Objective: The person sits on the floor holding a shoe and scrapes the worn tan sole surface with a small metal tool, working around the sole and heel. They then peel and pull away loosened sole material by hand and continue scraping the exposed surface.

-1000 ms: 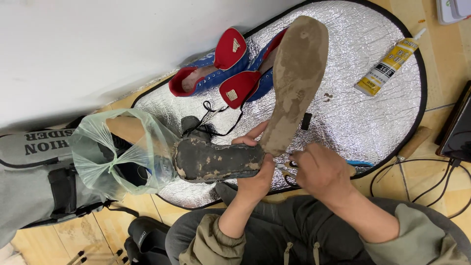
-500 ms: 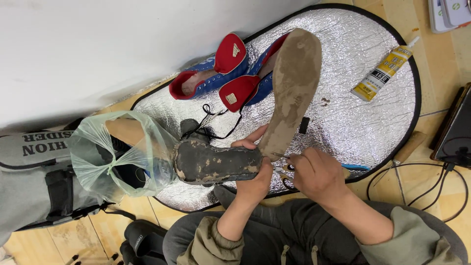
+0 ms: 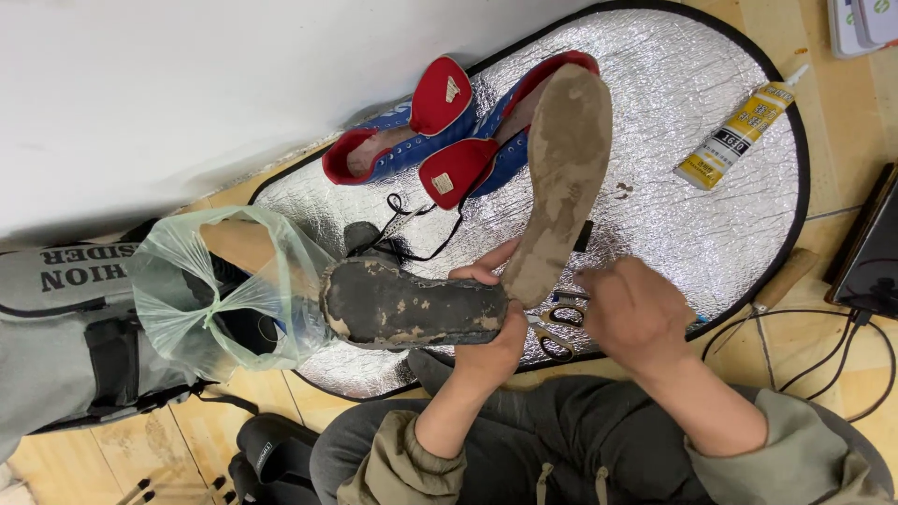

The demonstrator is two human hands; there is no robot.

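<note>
Fingers of left hand (image 3: 486, 332) clamp crusty black shoe (image 3: 412, 304); right hand (image 3: 631, 313) pinches peeled sole (image 3: 561, 178).

A single head-worn camera gives the only view, looking steeply down from above the seated person's lap, so their dark trousers and olive sleeves fill the bottom edge. The left hand (image 3: 486, 327) and right hand (image 3: 636, 313) sit near the middle of the frame, close to the lens, with the peeled shoe sole (image 3: 561, 178) rising between them toward the top. The view faces forward over a round silver mat (image 3: 711, 234) on the wooden floor, reaching a white wall (image 3: 187, 93) along the upper left. A grey bag (image 3: 56, 346) sits at the left edge, a glue tube (image 3: 739, 136) at the upper right. With one camera, no area is shared between views.
</note>
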